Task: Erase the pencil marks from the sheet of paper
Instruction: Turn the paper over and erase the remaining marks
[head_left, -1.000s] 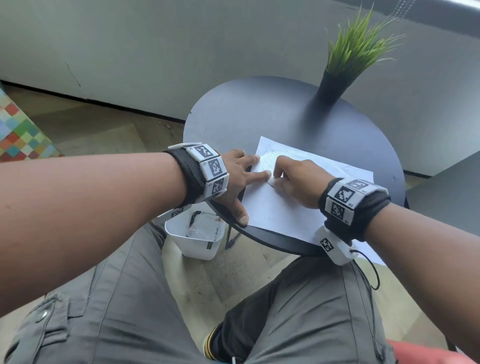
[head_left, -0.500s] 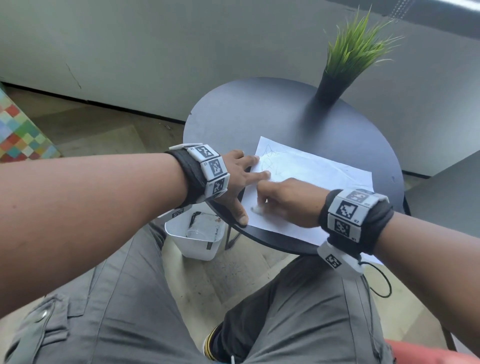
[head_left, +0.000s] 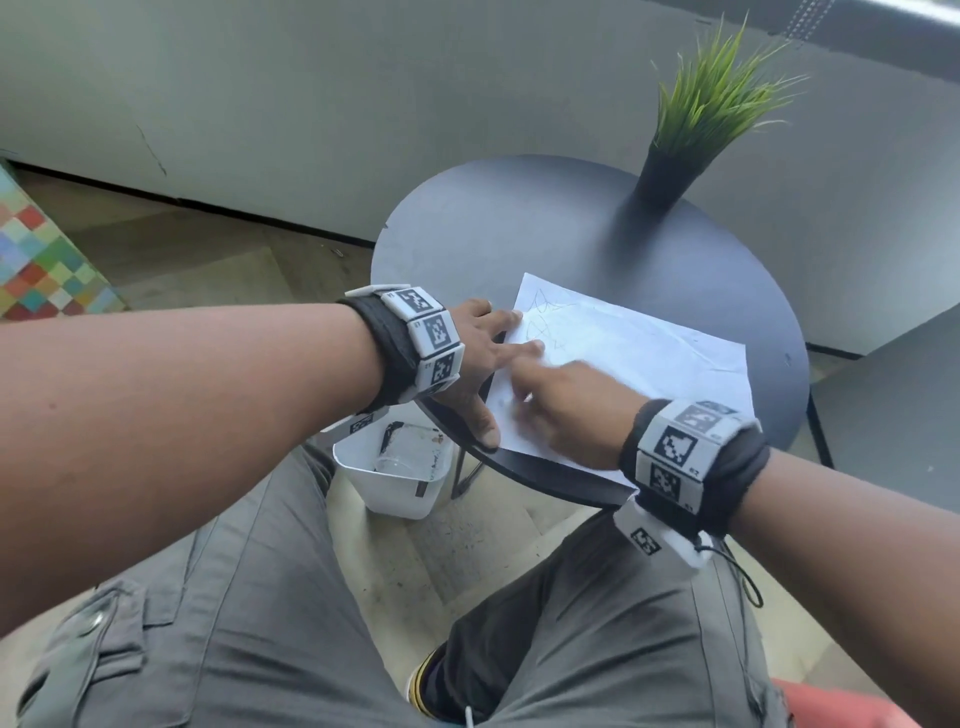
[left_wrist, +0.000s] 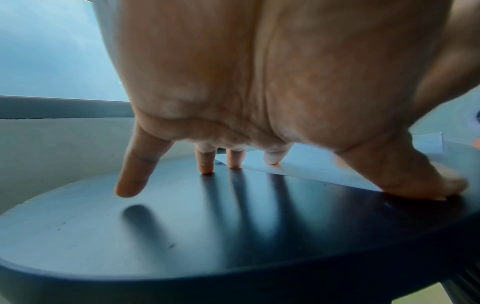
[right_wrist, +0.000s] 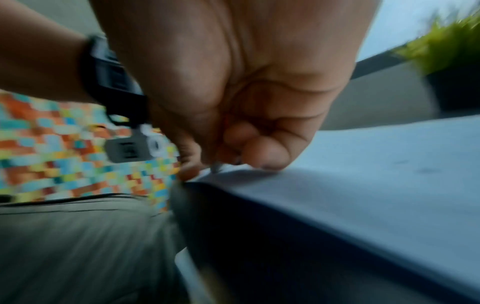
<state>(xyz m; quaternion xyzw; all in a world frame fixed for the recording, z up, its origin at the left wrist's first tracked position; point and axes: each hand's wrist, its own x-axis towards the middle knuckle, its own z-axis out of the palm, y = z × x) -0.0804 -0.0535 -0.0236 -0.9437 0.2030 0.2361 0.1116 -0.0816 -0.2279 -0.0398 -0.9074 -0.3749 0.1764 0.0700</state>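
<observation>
A white sheet of paper (head_left: 649, 358) lies on the round dark table (head_left: 519, 223), with faint pencil marks (head_left: 540, 317) near its far left corner. My left hand (head_left: 478, 364) is spread flat; its fingers (left_wrist: 233, 160) press on the sheet's left edge (left_wrist: 311, 164) and its thumb rests at the table's near rim. My right hand (head_left: 561, 410) is blurred and pinches a small white eraser (head_left: 528, 398) against the paper's near left part. In the right wrist view the curled fingers (right_wrist: 259, 150) hide most of the eraser (right_wrist: 217, 166).
A grass plant in a black pot (head_left: 670, 176) stands at the table's far right. A white bin (head_left: 400, 473) sits on the floor under the table's near left rim. A colourful chequered block (head_left: 41, 260) is at far left. My knees are below.
My right hand has slid with the eraser from the sheet's upper left area towards me along the left side, then a little back. The left hand has stayed pressed on the paper.
</observation>
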